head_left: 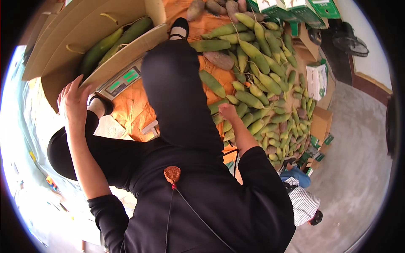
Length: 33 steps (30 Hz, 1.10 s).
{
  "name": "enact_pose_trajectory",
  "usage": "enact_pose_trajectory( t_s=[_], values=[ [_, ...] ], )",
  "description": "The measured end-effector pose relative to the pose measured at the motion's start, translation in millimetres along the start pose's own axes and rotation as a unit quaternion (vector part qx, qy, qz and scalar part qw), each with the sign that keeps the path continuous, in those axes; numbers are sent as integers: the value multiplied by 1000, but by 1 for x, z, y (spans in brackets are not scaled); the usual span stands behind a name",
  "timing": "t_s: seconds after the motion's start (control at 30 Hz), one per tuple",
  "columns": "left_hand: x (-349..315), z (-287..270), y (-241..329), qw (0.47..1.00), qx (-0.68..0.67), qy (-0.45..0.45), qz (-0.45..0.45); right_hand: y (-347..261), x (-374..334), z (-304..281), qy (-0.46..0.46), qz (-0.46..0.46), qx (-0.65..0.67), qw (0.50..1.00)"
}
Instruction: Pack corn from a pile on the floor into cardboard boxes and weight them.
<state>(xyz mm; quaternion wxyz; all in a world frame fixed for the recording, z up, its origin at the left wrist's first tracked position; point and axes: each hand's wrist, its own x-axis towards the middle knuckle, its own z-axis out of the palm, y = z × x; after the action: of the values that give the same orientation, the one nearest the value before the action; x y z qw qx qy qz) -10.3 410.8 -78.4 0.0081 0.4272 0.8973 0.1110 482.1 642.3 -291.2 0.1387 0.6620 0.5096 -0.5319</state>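
My left hand (72, 101) is open beside the near side of a large cardboard box (122, 52), its fingers stretched out and nothing visible in them. Inside the box lie several long green radishes (137, 30). Next to the box's near wall is a digital scale (122, 83) with lit green displays. On the right, my right hand (228, 111) is closed at the near-left edge of a big heap of green radishes (253, 99). One green radish (216, 106) is right by its curled fingers, but whether they grip anything is hidden.
An orange sheet (133, 111) covers the floor under the scale and heap. Brownish tubers (219, 60) lie among the radishes. Green and white cartons (291, 10) stand at the back right. Another person in a striped shirt (304, 205) is at the lower right. A black fan (351, 44) stands far right.
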Motion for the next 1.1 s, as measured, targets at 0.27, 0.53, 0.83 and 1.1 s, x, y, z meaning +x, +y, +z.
enact_pose_trajectory(
  t_s=[0.27,0.53,0.83,1.1],
  values=[
    [5,1,6,1000,-6,4,16,35,17,-49,84,-9,-14,996],
    [5,3,-4,1000,-31,4,3,46,7,-85,232,-28,-194,953],
    [3,-6,4,999,-33,39,0,1,-1,-79,187,136,-358,905],
    [6,-7,15,998,-5,55,7,-3,6,-59,221,174,-359,890]
  ],
)
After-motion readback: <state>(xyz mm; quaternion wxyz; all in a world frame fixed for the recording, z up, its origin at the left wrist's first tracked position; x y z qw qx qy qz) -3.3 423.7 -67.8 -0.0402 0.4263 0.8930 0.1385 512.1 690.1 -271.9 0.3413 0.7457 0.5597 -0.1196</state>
